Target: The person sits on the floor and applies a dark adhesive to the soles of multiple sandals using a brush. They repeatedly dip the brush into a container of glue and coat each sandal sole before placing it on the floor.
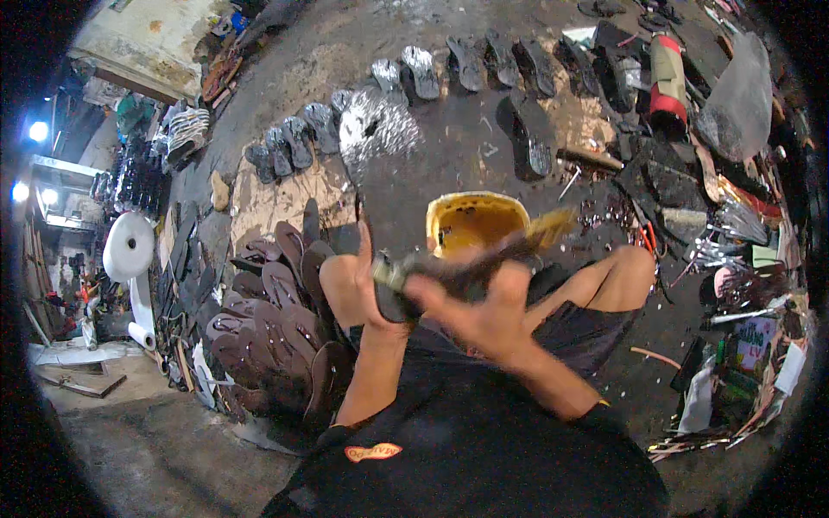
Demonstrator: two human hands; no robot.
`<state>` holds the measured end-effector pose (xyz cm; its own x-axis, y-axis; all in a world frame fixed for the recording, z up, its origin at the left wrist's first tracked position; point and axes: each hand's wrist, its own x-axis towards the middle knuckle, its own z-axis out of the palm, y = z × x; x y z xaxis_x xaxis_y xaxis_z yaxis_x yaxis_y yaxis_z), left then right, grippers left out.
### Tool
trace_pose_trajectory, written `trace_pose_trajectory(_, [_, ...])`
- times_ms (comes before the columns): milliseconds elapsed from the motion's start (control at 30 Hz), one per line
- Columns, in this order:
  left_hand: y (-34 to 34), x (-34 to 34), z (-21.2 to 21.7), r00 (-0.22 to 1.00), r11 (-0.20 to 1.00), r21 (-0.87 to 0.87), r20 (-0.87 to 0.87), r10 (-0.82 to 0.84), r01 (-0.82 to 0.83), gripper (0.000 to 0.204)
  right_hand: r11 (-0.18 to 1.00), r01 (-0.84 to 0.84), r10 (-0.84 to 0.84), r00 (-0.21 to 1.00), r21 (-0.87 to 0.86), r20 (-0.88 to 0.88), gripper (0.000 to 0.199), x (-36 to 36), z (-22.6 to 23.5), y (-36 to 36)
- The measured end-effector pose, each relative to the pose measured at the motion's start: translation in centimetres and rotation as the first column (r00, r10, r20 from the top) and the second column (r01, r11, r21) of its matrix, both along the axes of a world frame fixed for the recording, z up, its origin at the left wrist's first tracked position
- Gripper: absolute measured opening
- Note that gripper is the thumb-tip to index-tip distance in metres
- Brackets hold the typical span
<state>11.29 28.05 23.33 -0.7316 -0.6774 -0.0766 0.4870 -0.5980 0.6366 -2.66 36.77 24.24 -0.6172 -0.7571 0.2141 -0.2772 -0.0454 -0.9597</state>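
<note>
My left hand (380, 293) is raised in front of my lap, fingers pointing up, and grips a dark shoe sole (393, 300) by its side. Motion smears my right hand (479, 315), which is closed around a long dark tool with a yellowish end (553, 226), perhaps a brush. The tool slants across above the hand, its other end close to the sole; whether they touch cannot be made out. Just beyond both hands stands a yellow tub (477, 203) with stained inner walls, partly hidden by the tool and the right hand.
Brown thong sandals (276, 324) lie heaped by my left knee. Dark soles (466, 65) form an arc on the floor ahead, some on cardboard (281, 194). A hammer (570, 183) lies right of the tub. Scraps and plastic bags (738, 99) crowd the right side.
</note>
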Motion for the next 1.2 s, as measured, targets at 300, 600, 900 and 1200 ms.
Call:
trace_pose_trajectory(300, [0.9,-1.1,0.2,0.92,0.938,-0.325,0.318,0.228,-0.12,0.058,0.953,-0.032,-0.053,0.962,-0.302,-0.268,0.029,0.9,2.5,1.0])
trace_pose_trajectory(600, [0.5,-2.2,0.8,0.971,0.98,0.024,0.14,0.192,-0.197,0.069,0.976,0.0,-0.022,0.995,-0.219,-0.099,0.025,1.8,-0.1,1.7])
trace_pose_trajectory(900, [-0.3,-1.7,0.5,0.91,0.967,0.15,-0.393,-0.135,0.208,0.063,0.951,0.309,-0.307,0.946,0.008,-0.103,0.022,-3.3,1.8,-0.2])
trace_pose_trajectory(1200, [-1.1,-3.9,0.5,0.95,0.933,0.183,0.109,0.294,-0.31,0.045,0.934,-0.267,0.243,0.962,-0.236,-0.125,0.029,3.3,-2.2,6.4])
